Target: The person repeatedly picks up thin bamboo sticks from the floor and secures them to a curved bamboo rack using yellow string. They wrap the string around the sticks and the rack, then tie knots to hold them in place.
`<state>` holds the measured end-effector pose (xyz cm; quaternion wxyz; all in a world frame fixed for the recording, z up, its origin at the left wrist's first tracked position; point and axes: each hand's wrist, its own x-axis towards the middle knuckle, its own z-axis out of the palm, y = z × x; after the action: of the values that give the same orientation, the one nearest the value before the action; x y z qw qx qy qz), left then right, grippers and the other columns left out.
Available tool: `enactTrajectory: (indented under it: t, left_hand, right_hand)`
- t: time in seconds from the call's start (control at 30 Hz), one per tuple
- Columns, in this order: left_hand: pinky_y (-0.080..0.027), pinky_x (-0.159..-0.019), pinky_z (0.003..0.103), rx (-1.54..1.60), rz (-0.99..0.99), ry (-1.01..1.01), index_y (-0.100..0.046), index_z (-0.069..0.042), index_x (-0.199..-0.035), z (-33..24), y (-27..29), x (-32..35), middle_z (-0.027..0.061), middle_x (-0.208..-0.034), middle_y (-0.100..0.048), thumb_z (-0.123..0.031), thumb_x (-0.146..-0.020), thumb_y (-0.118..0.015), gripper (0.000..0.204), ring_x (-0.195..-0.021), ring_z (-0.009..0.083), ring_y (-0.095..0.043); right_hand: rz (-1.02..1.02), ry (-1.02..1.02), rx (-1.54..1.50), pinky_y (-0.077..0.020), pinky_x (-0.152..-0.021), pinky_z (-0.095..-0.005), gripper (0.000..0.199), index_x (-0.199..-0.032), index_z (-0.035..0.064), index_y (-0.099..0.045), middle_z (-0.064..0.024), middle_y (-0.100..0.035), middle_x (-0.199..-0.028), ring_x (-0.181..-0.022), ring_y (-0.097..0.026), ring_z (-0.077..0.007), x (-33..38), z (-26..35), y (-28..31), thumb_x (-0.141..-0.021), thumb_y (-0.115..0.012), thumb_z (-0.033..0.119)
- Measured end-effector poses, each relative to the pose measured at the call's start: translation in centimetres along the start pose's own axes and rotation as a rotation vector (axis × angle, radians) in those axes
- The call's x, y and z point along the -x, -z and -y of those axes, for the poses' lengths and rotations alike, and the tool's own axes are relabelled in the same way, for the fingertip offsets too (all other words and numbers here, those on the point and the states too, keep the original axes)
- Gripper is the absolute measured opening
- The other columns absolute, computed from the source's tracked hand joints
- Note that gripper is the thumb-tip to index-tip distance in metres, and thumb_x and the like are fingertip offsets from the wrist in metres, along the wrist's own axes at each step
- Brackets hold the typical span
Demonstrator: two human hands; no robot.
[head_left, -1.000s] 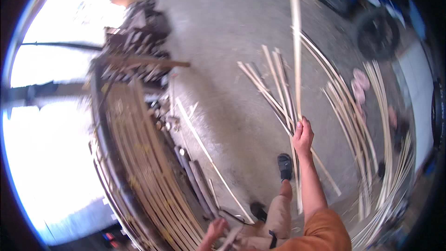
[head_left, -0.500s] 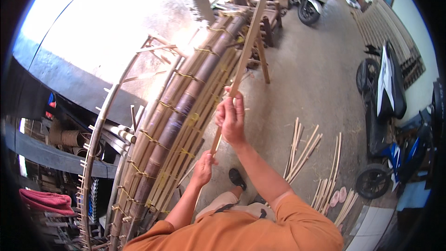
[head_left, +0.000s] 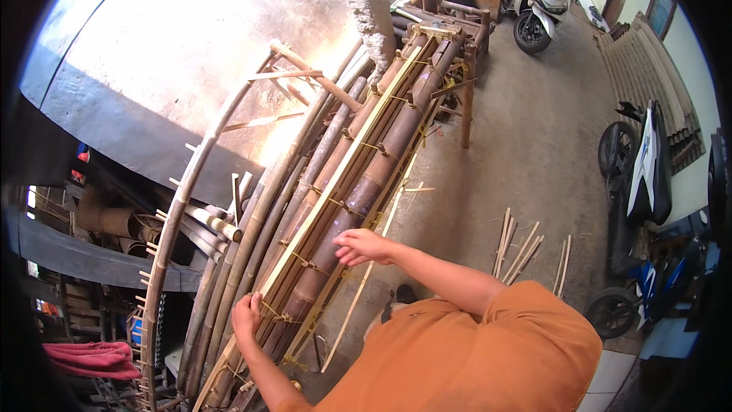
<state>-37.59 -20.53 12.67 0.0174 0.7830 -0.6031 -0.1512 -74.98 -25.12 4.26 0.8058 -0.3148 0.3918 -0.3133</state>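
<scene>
A long pale bamboo strip (head_left: 335, 183) lies lengthwise along a rack of thick brown bamboo poles (head_left: 381, 152) tied with yellow cord. My left hand (head_left: 245, 316) grips the strip's near end low on the rack. My right hand (head_left: 361, 246) rests on top of a dark pole about halfway up, fingers curled, beside the strip. My orange sleeve fills the lower right.
A wooden trestle (head_left: 465, 91) carries the rack's far end. Loose bamboo strips (head_left: 518, 248) lie on the concrete floor at right. Parked motorbikes (head_left: 644, 175) stand along the right side, another (head_left: 537, 0) at the top. A red cloth (head_left: 84, 355) lies at lower left.
The strip that I held upright before me now lies flat along the poles. My view has swung toward the rack and both hands have come down onto it.
</scene>
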Motion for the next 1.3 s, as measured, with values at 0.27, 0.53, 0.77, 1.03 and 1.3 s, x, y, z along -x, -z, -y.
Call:
enactTrajectory:
  t: [0.27,0.53,0.77,1.03,1.3]
  left_hand:
    - [-0.049,-0.083,0.051,-0.297,0.029,0.197,-0.072,-0.002,-0.094,-7.4,-2.2,-5.8,0.0249,-0.095,-0.068,-0.04,-0.092,-0.056,0.041,-0.096,0.0429,-0.063]
    - [-0.048,-0.095,0.039,0.22,-0.12,-0.386,-0.065,-0.002,-0.119,-43.3,-6.6,-13.6,0.0206,-0.117,-0.065,-0.032,-0.093,-0.06,0.04,-0.111,0.0352,-0.062]
    - [-0.05,-0.087,0.041,0.157,0.022,-0.493,-0.069,-0.006,-0.109,-62.9,-12.7,-22.1,0.0199,-0.107,-0.068,-0.02,-0.09,-0.063,0.025,-0.102,0.0358,-0.065]
    - [-0.049,-0.082,0.04,0.347,0.03,-0.512,-0.065,-0.007,-0.109,-69.3,-15.6,-26.7,0.0197,-0.1,-0.068,-0.021,-0.089,-0.064,0.024,-0.093,0.035,-0.064]
    - [-0.042,-0.092,0.048,0.273,-0.257,-0.446,-0.067,-0.004,-0.094,-74.3,-19.7,-29.0,0.0179,-0.102,-0.059,-0.017,-0.084,-0.065,0.016,-0.103,0.0366,-0.054]
  right_hand:
    - [-0.596,0.112,-0.349,-0.0551,-0.071,-0.0309,0.019,-0.107,0.009,-0.061,-0.0036,-0.062,-0.088,-0.077,-0.062,-0.0135,8.3,-0.3,23.4,-0.099,-0.054,0.024]
    - [-0.676,0.14,-0.296,-0.0513,-0.063,-0.0261,0.016,-0.101,0.0129,-0.061,0.0022,-0.059,-0.081,-0.07,-0.056,-0.009,11.6,6.8,39.9,-0.1,-0.05,0.024]
    - [-0.518,0.091,0.182,-0.0491,-0.063,-0.0232,0.018,-0.103,0.0095,-0.061,0.0012,-0.057,-0.083,-0.071,-0.055,-0.0069,13.5,16.7,48.6,-0.101,-0.05,0.024]
    - [-0.656,0.129,-0.283,-0.0492,-0.06,-0.0239,0.017,-0.101,0.0108,-0.062,0.0017,-0.059,-0.081,-0.065,-0.055,-0.0071,11.3,18.8,55.4,-0.101,-0.05,0.022]
    - [-0.32,0.033,0.073,-0.0483,-0.061,-0.0228,0.02,-0.104,0.0074,-0.062,0.0004,-0.06,-0.083,-0.067,-0.055,-0.0072,4.8,24.5,51.8,-0.1,-0.052,0.024]
